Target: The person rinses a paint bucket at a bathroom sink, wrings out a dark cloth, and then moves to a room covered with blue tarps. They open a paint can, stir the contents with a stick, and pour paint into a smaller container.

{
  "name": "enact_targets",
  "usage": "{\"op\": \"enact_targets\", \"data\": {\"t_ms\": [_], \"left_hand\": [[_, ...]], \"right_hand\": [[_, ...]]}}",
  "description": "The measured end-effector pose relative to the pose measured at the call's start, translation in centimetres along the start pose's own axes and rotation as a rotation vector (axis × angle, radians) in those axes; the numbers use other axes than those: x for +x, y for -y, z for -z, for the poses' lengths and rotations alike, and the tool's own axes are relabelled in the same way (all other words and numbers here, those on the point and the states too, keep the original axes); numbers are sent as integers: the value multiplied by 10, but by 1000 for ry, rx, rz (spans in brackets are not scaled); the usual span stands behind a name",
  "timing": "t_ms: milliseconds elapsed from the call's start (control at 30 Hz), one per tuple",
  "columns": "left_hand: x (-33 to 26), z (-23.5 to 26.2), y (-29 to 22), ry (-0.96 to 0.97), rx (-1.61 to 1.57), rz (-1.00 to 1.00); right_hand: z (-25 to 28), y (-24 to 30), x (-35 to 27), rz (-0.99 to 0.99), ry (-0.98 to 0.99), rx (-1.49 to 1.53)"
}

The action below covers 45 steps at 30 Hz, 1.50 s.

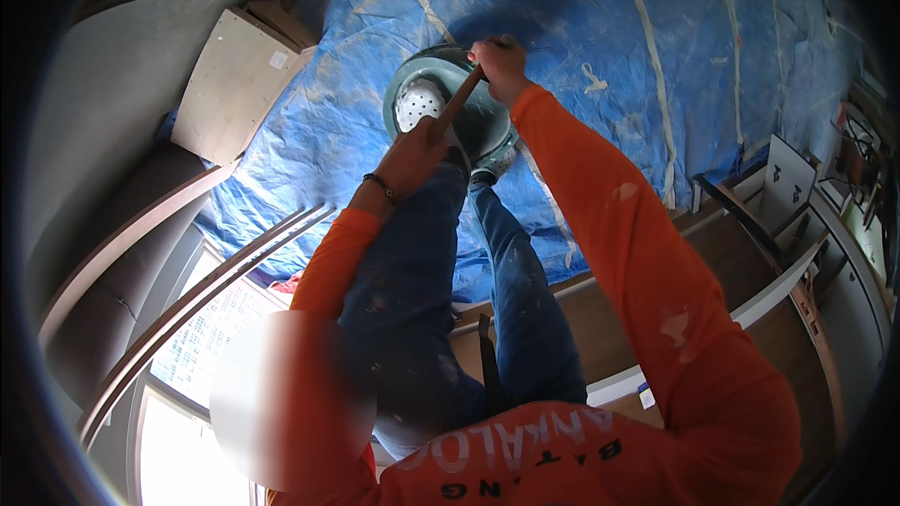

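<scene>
Both of my hands are closed around a brown wooden strip [459, 101] that runs slantwise between them. My left hand [412, 157], with a dark bracelet at the wrist, grips its lower end near my knee. The upper end is in my right hand [502, 67], farther forward and to the right. Under the strip is a round green plastic piece [483, 122], a stool or a tub, I cannot tell which. One foot in a white perforated clog [419, 103] is on or in it. My other foot [500, 161] is beside its near right edge.
A creased blue tarp [581, 131] with pale tape strips covers the floor ahead. A light wooden box [234, 84] stands at the left, with long curved-looking wooden strips [206, 305] nearer me. Shelf-like panels [712, 253] and a white board [787, 183] are at the right.
</scene>
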<state>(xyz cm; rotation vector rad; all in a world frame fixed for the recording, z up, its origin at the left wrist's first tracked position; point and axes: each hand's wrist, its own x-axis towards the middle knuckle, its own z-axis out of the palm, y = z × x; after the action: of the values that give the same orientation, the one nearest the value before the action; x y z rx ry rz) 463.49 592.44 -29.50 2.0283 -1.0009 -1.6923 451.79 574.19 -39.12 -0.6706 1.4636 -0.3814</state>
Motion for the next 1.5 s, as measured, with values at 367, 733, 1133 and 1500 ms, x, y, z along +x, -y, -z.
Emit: {"op": "enact_targets", "data": {"t_ms": [367,733,1133,1500], "left_hand": [[17,-2,-20,-16,1,-6],[39,1,-24,-117,105,-129],[-68,69,-75,-353,-107,4],[-175,115,29,-624,-424,240]], "right_hand": [[83,-54,-11,568,219,-948],[64,-50,-31,608,19,-800],[65,-34,-153,779,32,-722],[37,-59,-266,884,18,-718]]}}
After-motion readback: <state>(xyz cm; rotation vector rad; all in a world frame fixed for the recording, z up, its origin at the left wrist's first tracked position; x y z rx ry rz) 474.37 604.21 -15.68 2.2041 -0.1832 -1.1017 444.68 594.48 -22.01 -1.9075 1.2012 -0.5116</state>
